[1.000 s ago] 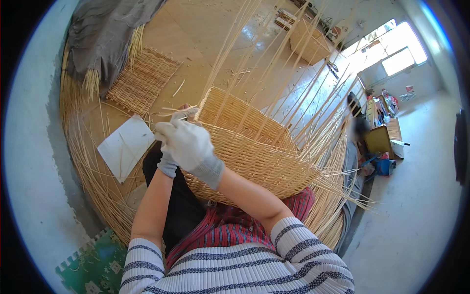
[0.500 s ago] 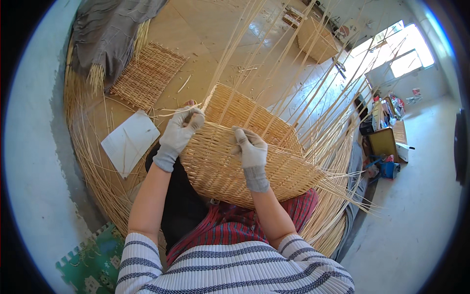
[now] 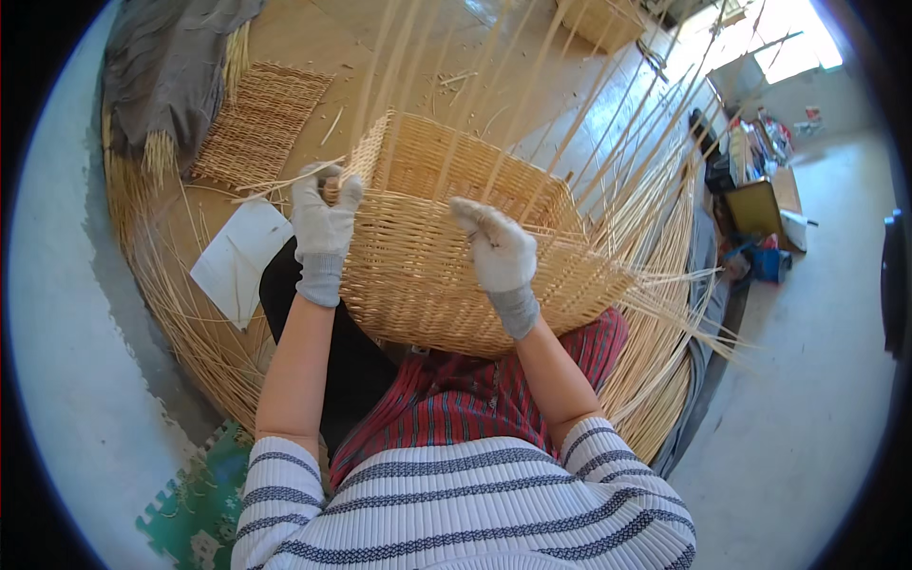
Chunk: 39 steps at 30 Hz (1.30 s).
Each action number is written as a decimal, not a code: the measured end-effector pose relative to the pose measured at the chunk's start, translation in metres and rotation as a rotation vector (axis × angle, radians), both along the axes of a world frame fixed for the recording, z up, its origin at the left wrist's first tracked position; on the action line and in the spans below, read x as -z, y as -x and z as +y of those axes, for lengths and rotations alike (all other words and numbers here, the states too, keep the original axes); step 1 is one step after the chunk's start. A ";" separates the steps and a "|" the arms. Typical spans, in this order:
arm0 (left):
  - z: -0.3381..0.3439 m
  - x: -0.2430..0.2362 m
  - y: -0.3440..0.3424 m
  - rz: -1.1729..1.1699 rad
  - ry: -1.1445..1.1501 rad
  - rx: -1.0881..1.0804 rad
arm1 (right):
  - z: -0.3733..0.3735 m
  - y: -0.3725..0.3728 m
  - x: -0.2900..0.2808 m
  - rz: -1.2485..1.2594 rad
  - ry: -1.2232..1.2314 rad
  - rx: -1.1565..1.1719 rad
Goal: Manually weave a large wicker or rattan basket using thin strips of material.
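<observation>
A half-woven wicker basket (image 3: 418,285) rests on my lap, with long upright stakes (image 3: 524,112) rising from its rim. My gloved left hand (image 3: 325,223) is closed around the near left corner of the rim. Thin weaving strands (image 3: 271,187) stick out to the left beside its fingers. My gloved right hand (image 3: 501,249) is at the near wall's rim, fingers curled and pressed together; whatever they pinch is hidden. Loose strand ends (image 3: 679,280) fan out from the basket's right corner.
Bundled long canes (image 3: 655,380) lie to my right. Left are a woven mat (image 3: 261,123), a white sheet (image 3: 237,261), a grey cloth (image 3: 180,76) over canes and a green foam mat (image 3: 204,503). Another basket (image 3: 603,21) stands far off; boxes and bags (image 3: 760,223) line the right.
The basket appears higher in view, its stakes blurred by motion. My left hand has shifted left along the corner; my right hand has moved slightly right and turned.
</observation>
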<state>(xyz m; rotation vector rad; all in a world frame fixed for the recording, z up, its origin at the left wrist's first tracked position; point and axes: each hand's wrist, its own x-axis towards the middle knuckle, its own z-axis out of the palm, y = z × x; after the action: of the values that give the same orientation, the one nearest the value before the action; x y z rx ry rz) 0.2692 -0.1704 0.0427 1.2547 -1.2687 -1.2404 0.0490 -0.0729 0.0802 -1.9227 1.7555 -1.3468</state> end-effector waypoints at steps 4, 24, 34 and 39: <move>0.044 -0.031 0.014 -0.401 0.612 -0.425 | 0.004 0.005 -0.026 0.099 -0.014 0.109; 0.061 -0.020 0.009 -1.011 0.811 -0.205 | -0.029 -0.030 -0.024 0.073 0.009 0.191; 0.058 -0.030 -0.004 -0.944 0.806 -0.063 | -0.048 -0.055 -0.032 0.461 0.071 0.348; 0.027 0.004 -0.023 -0.105 0.458 -0.155 | 0.004 -0.070 -0.021 0.136 0.116 0.109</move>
<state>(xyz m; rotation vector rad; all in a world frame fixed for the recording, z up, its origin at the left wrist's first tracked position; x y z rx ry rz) 0.2926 -0.1436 0.0389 1.0656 -1.4039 -0.7260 0.1189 -0.0685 0.1011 -2.0506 1.9094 -1.4133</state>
